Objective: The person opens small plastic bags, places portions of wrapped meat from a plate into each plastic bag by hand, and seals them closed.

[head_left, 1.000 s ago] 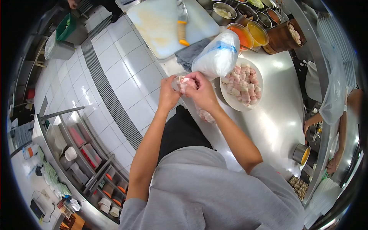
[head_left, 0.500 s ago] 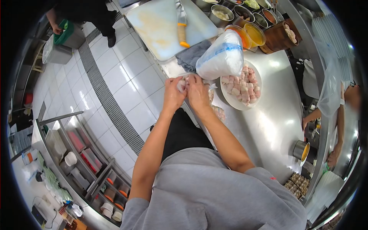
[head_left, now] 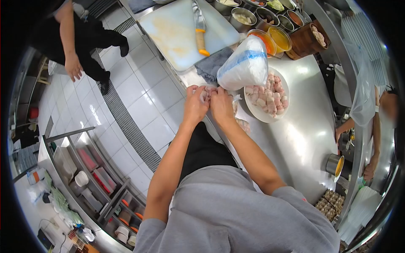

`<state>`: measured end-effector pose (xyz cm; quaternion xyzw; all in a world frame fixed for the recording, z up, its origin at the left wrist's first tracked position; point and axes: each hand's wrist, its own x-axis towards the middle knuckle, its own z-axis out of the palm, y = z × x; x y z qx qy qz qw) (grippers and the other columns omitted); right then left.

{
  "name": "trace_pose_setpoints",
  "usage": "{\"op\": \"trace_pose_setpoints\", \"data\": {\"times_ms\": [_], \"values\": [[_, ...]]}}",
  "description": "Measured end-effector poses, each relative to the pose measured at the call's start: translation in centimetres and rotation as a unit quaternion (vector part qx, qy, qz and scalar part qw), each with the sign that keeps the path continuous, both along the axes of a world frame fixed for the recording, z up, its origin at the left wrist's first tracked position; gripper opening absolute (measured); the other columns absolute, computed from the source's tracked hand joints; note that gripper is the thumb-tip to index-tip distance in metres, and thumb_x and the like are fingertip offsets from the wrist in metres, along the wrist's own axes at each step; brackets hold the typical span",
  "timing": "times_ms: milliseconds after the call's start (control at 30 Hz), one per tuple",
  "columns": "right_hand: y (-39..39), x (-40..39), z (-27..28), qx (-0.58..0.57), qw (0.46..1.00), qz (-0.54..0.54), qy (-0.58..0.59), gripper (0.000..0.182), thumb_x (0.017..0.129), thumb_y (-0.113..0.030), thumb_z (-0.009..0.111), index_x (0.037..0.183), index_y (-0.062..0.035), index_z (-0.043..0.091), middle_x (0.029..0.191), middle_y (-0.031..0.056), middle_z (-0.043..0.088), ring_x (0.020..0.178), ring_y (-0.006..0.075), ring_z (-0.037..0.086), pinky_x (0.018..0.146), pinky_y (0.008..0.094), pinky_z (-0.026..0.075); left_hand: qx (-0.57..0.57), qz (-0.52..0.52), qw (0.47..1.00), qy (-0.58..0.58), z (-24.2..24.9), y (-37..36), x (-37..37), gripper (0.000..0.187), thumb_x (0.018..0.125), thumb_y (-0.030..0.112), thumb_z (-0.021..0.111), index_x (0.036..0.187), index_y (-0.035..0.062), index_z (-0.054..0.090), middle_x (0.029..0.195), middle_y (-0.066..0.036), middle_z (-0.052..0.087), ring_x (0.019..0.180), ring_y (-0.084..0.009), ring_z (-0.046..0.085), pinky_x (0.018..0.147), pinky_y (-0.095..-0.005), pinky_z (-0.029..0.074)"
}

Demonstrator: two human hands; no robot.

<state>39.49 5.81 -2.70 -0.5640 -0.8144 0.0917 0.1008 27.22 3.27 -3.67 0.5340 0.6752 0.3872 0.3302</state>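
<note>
One left hand (head_left: 196, 107), one right hand (head_left: 222, 106), both pinched nearly closed around bagged meat (head_left: 206, 93)

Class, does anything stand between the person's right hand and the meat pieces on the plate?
Yes: apparently wrapped meat lies between the right hand and the plate; the white bag also hides the plate's upper-left edge.
</note>
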Motion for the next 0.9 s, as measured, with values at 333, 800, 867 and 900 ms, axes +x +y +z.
{"op": "trace_pose_setpoints", "data": {"times_ms": [333,800,867,900], "values": [[-0.9,-0.3,2.0,-0.026,0.976,0.018,0.215,0.023,0.089,-0.012,0.059,0.105,0.0009,0.068,0.122,0.0222,0.052,0.108,0.0426,0.058,0.088,0.0521,0.050,-0.011,-0.002,0.997,-0.082,-0.2,0.0,-2.4,0.048,0.078,0.002,0.070,0.126,0.0072,0.066,0.130,-0.015,0.050,0.090,-0.0243,0.063,0.077,-0.0326,0.053],[1.1,0.2,-0.2,-0.100,0.951,-0.164,0.243,0.018,0.087,-0.008,0.059,0.093,0.0035,0.071,0.090,0.0281,0.069,0.083,0.0457,0.067,0.082,0.0515,0.051,-0.016,0.020,0.998,0.050,0.9,0.6,-0.4,0.031,0.077,0.025,0.081,0.105,0.0147,0.073,0.118,-0.011,0.052,0.093,-0.0342,0.065,0.079,-0.0432,0.054],[1.1,0.6,-1.1,-0.041,0.955,-0.151,0.252,0.017,0.088,-0.009,0.060,0.088,0.0032,0.071,0.090,0.0277,0.069,0.082,0.0452,0.067,0.080,0.0507,0.051,-0.051,0.005,0.995,0.080,1.8,0.3,-0.3,0.027,0.077,0.024,0.080,0.101,0.0141,0.072,0.121,-0.012,0.051,0.086,-0.0368,0.066,0.076,-0.0453,0.055],[1.0,0.6,-0.6,-0.067,0.946,-0.161,0.274,0.017,0.088,-0.011,0.061,0.089,0.0026,0.071,0.089,0.0268,0.069,0.082,0.0448,0.067,0.079,0.0503,0.051,-0.052,0.006,0.995,0.081,1.7,0.3,-0.1,0.027,0.077,0.024,0.080,0.101,0.0141,0.072,0.121,-0.012,0.051,0.086,-0.0368,0.066,0.076,-0.0453,0.055]]}}
